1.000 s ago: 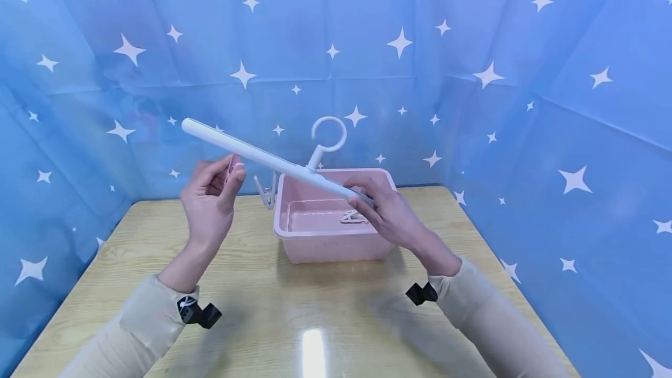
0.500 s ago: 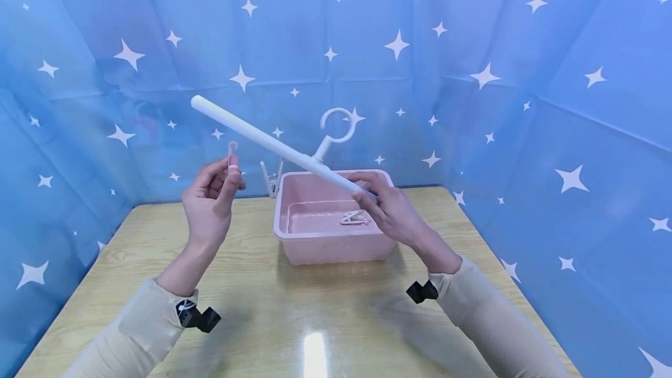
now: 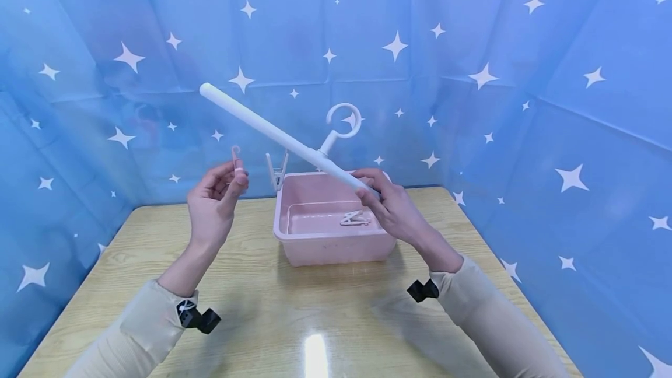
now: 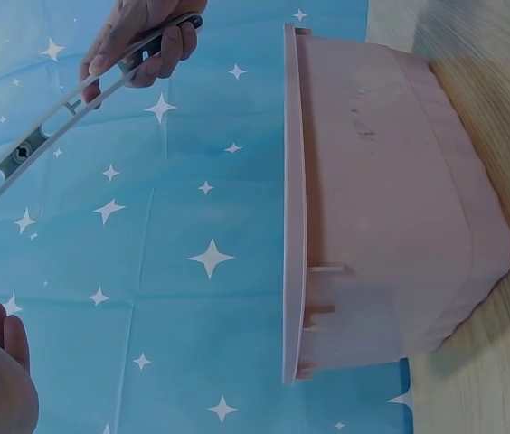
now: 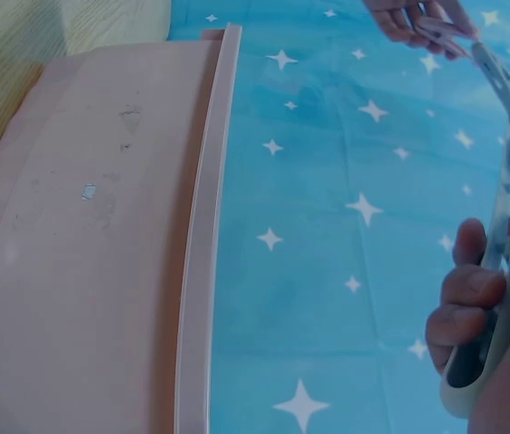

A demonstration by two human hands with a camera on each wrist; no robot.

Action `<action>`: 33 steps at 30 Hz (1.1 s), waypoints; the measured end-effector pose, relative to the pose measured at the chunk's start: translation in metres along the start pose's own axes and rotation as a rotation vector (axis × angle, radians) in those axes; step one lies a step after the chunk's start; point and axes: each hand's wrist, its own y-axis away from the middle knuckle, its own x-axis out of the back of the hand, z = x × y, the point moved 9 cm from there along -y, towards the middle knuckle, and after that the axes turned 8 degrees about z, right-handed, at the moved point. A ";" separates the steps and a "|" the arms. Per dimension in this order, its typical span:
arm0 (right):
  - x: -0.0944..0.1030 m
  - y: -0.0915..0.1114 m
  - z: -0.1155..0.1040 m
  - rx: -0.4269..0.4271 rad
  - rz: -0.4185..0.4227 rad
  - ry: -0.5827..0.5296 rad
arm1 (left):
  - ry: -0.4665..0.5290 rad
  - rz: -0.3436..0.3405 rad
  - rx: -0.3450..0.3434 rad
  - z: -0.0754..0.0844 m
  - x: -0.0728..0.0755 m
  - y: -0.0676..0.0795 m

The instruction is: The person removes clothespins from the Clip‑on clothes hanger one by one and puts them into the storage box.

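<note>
My left hand (image 3: pixel 212 209) pinches a small pink clip (image 3: pixel 238 163) with a little hook pointing up, and the same clip (image 5: pixel 443 36) shows in the right wrist view. My right hand (image 3: pixel 396 212) grips the lower right end of a white clothes hanger (image 3: pixel 268 127), a straight bar with a round swivel hook (image 3: pixel 354 124). The bar slants up to the left, its far end above my left hand. A white clip (image 3: pixel 277 174) hangs under the bar. The left wrist view shows the hanger's slotted underside (image 4: pixel 29 149). Pink clip and bar are apart in the head view.
A pink plastic basin (image 3: pixel 336 249) stands on the wooden table (image 3: pixel 236 296) below the hanger. Inside it lies a white and pink clip (image 3: pixel 354 219). A blue star-patterned curtain (image 3: pixel 294 34) encloses the table's back and sides.
The hanger's left end has risen and shifted right, steepening its slant, and the white clip has moved up with it. The pink clip in my left hand now stands clear of the bar, hook visible.
</note>
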 end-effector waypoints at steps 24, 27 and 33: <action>0.010 -0.003 0.004 -0.019 0.030 -0.020 | -0.240 -0.142 0.123 -0.029 -0.015 -0.001; 0.011 -0.002 0.004 -0.024 0.031 -0.026 | -0.265 -0.165 0.128 -0.035 -0.017 -0.001; 0.011 -0.001 0.007 -0.033 0.032 -0.033 | -0.280 -0.222 0.146 -0.046 -0.024 0.001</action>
